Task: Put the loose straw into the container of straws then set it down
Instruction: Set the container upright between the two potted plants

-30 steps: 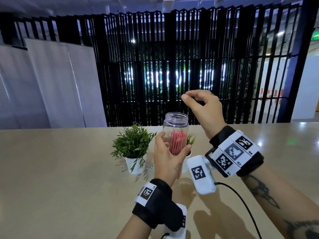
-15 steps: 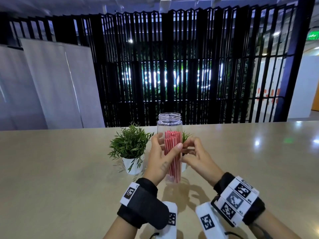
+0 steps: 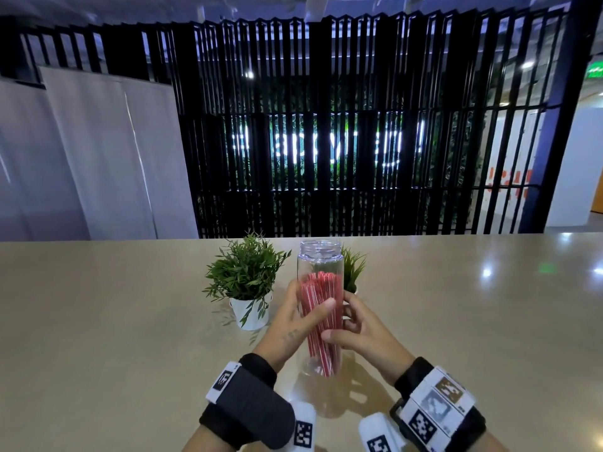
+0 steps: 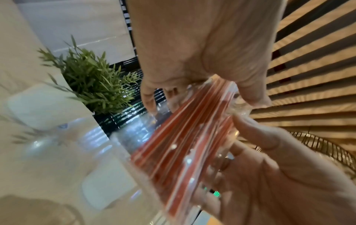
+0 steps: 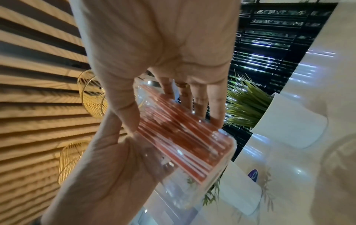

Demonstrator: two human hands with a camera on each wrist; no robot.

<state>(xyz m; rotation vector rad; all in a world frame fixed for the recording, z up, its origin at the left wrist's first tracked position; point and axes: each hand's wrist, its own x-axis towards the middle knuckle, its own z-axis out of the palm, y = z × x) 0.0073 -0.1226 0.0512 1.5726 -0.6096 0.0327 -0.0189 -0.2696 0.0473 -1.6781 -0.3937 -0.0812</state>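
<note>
Two hands are now wrapped round the jar (image 3: pixel 319 282): the left hand (image 3: pixel 290 324) grips it from 9 o'clock, thumb across the front, and the right hand (image 3: pixel 362 331), raised above the mouth a second ago, has been brought down to grip it from 3 o'clock. No straw is pinched in either hand, so the loose one is judged to have been dropped in among the straws (image 3: pixel 321 318). One jar is seen, lowered close to the table (image 3: pixel 98 321); whether its base is touching cannot be told, so the setting-down is judged nearly finished. Straws are too many and too packed to be counted. Two plants are seen: one plant (image 3: pixel 246 275) at 10 o'clock of the jar, a second plant (image 3: pixel 354 269) behind it at 1 o'clock.
</note>
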